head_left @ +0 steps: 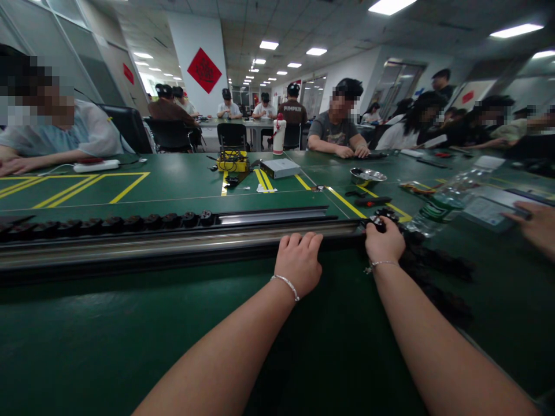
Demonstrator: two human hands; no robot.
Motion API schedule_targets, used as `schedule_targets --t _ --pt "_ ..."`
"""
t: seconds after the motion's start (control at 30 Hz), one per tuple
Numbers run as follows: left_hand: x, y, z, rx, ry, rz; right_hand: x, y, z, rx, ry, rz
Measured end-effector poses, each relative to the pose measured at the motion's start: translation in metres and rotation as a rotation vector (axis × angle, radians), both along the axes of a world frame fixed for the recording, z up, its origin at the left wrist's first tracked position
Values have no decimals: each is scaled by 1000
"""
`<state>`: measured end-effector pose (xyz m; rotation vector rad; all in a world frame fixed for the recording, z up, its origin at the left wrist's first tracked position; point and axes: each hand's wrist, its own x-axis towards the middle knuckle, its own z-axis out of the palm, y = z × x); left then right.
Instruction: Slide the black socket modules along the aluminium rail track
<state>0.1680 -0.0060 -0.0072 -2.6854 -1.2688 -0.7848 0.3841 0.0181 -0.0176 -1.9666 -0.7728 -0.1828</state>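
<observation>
Looks maybe partway along to me: a row of black pieces sits along the left of the rear rail, the bit near mid-frame shows bare metal, and loose dark parts lie at centre right, so I'd guess there's more left. My left hand rests on the long front rail, fingers over it, can't tell how tight. My right hand is pinched around a small black part, by that rail's right end.
</observation>
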Motion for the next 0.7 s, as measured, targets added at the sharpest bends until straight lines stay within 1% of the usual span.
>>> schedule_targets --t 0.43,0.57,0.7 --pt "1 0 0 2 -19 6 -2 -1 6 -2 19 -57" --pt "1 0 0 4 -22 5 5 0 2 10 17 -76" --pt "0 0 1 -4 -21 10 14 0 -4 14 75 -129"
